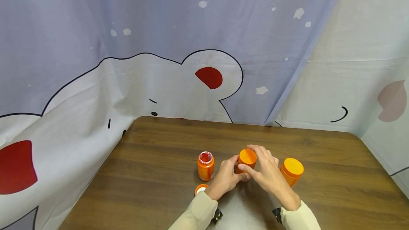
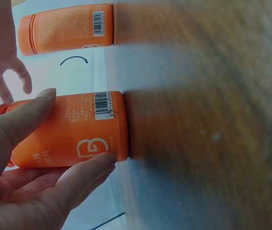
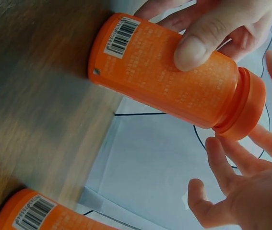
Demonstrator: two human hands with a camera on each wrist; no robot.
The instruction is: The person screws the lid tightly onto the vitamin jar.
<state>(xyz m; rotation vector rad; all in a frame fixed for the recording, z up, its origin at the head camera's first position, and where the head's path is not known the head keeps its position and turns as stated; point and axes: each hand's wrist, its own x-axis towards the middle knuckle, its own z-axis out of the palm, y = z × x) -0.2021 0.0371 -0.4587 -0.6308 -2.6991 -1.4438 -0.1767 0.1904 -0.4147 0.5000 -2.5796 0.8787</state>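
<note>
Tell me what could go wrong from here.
The left hand grips a capped cylindrical orange bottle; if that grip slips, the bottle might tip. The uncapped cylindrical orange bottle stands beside that hand, so a sideways nudge could topple it. The round orange cap with a white inside lies by the cream left sleeve, which might sweep it away.
</note>
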